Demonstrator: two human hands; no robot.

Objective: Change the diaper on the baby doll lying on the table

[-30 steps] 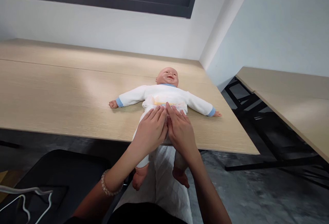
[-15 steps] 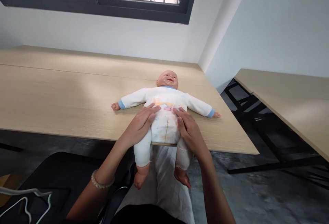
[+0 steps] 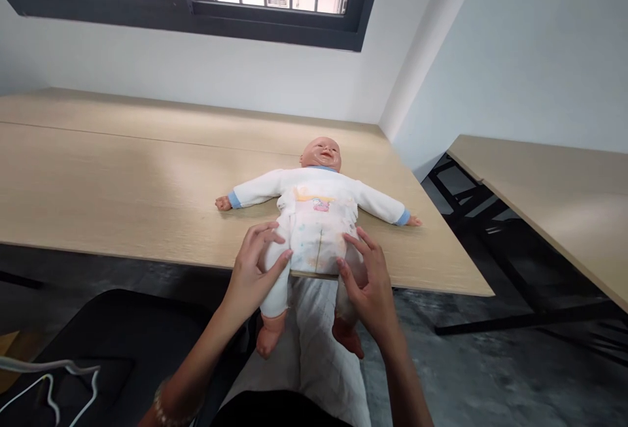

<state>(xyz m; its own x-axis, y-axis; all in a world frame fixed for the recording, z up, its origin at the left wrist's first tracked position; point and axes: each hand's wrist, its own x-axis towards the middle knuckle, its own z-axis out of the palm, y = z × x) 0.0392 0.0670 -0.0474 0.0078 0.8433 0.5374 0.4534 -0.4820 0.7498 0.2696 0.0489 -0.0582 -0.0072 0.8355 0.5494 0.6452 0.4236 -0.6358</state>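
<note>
A baby doll [image 3: 316, 208] in a white top with blue cuffs lies on its back on the wooden table [image 3: 122, 185], arms spread, legs hanging over the near edge. It wears a white diaper [image 3: 314, 244] with faint coloured prints. My left hand [image 3: 252, 276] curls around the doll's upper leg on the left side. My right hand [image 3: 367, 280] wraps around the other upper leg, fingers spread over the thigh. A white cloth [image 3: 309, 355] hangs below the doll, between its bare feet.
A second wooden table [image 3: 544, 185] with a black metal frame stands to the right, across a gap of grey floor. A black chair seat [image 3: 98, 342] with white cables is at the lower left. A dark-framed window runs along the wall above.
My hands slid from the doll's belly outward to its waist, then down onto both thighs. The diaper, earlier covered by my hands, is in full view.
</note>
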